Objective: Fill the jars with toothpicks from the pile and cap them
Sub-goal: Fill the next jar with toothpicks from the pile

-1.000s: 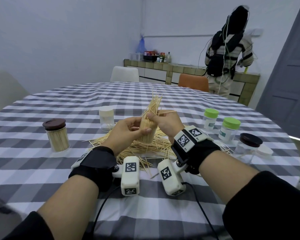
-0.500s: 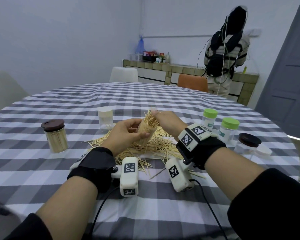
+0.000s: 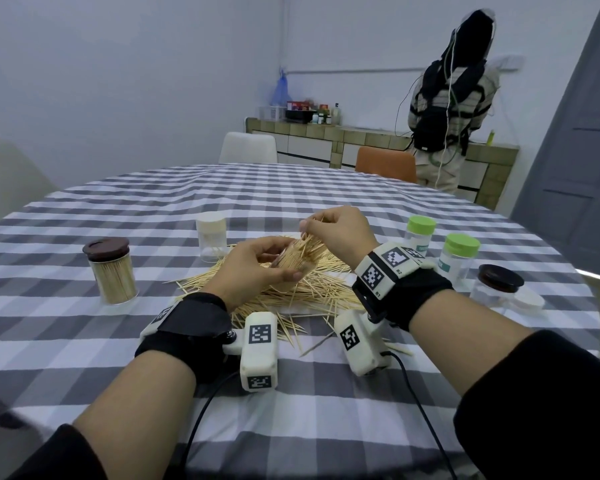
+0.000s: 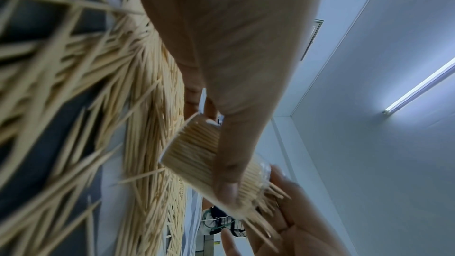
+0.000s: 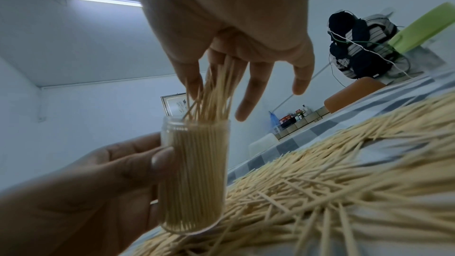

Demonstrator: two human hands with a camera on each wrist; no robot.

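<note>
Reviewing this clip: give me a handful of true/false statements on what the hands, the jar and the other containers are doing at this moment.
1. The left hand grips a clear jar packed with toothpicks. True.
2. The right hand holds a lid over that jar. False: it pinches a bunch of toothpicks sticking out of the open mouth.
3. The held jar stands on the tablecloth. False: it is lifted above the toothpick pile.
4. A filled jar with a brown lid stands to the left of the pile. True.
5. The two green-capped bottles are packed with toothpicks. False: no toothpicks show in them.
</note>
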